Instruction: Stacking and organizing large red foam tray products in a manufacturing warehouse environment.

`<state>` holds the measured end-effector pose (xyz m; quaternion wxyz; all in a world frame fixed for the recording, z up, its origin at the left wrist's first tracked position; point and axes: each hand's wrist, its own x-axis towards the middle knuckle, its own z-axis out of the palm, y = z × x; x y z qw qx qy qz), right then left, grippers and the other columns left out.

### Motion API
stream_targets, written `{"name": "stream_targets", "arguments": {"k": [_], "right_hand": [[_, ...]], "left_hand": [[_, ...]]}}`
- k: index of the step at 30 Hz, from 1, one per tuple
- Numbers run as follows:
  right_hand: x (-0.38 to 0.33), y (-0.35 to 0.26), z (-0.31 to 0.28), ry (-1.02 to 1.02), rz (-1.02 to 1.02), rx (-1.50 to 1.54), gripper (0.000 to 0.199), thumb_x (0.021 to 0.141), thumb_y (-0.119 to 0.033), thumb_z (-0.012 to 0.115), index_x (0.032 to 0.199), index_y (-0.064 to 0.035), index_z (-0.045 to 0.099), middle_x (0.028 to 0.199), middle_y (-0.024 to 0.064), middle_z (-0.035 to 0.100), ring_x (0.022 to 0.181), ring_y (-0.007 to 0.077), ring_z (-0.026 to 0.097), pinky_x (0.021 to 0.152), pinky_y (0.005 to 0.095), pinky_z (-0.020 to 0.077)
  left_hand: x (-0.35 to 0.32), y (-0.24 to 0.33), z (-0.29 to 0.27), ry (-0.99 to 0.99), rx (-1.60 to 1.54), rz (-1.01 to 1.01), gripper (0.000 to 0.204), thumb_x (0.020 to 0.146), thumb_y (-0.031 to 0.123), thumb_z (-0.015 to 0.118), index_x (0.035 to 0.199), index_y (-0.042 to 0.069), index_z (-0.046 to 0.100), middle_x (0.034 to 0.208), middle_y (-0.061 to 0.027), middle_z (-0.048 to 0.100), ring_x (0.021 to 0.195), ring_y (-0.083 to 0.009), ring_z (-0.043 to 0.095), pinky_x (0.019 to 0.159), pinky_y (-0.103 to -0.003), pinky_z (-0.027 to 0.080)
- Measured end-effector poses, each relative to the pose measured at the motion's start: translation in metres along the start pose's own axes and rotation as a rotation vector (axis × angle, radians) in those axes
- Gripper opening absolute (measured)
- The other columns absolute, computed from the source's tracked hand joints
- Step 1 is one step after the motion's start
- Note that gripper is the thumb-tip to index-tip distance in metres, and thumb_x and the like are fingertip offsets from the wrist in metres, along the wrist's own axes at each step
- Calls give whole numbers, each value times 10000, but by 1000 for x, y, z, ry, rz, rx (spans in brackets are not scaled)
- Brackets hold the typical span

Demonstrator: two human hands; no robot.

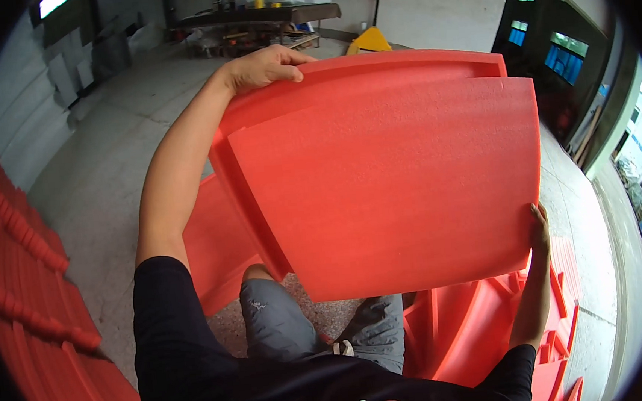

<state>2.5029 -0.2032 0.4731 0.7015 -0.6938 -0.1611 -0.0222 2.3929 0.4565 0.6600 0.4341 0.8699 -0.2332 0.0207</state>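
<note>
In front of me I hold up two red foam-like pieces. A flat red sheet (411,193) lies against a larger red panel (371,67) with a raised edge, which shows behind it along the top and left. My left hand (269,67) grips the panel's upper edge near its left corner, thumb on the near side. At the sheet's lower right edge is my right hand (540,228), closed on that edge, its fingers mostly hidden behind. Whether it also grips the panel behind cannot be made out. The sheet sits slightly offset to the right of the panel.
Stacked red foam pieces (43,313) stand at the left. Another red panel (219,246) is by my leg, and loose red pieces (481,323) lie at lower right. Farther off are a cluttered table (261,15), a yellow pallet jack (370,40) and a dark doorway (550,47).
</note>
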Motion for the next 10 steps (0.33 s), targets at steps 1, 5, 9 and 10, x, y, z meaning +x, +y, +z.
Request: {"name": "stream_targets", "arguments": {"k": [1, 5, 9, 10], "right_hand": [[8, 10, 12, 24, 1, 11, 473, 864, -256, 561, 1251, 7, 493, 1151, 93, 578, 1072, 186, 522, 936, 311, 388], [33, 37, 67, -61, -58, 0, 477, 881, -298, 564, 1262, -24, 476, 1126, 78, 573, 1021, 186, 542, 896, 320, 430], [42, 44, 86, -109, 39, 92, 548, 857, -346, 587, 1285, -32, 453, 1165, 81, 559, 1070, 210, 529, 935, 331, 411], [43, 45, 87, -154, 50, 85, 586, 839, -380, 605, 1291, -40, 450, 1186, 83, 549, 1088, 221, 523, 948, 335, 404]], "left_hand": [[-6, 1, 1, 10, -41, -24, 452, 828, 143, 567, 1264, 36, 518, 1115, -93, 623, 955, -130, 588, 849, -250, 479], [-18, -1, -16, 7, -85, -60, 464, 818, 174, 603, 1257, 43, 527, 1110, -107, 624, 959, -144, 596, 847, -257, 487], [-27, 2, -24, -51, -106, -120, 514, 823, 194, 614, 1285, 10, 485, 1153, -120, 601, 990, -160, 588, 865, -271, 483], [-29, 1, -24, -60, -131, -119, 519, 819, 203, 621, 1282, 9, 488, 1146, -119, 605, 996, -160, 588, 868, -268, 484]]}}
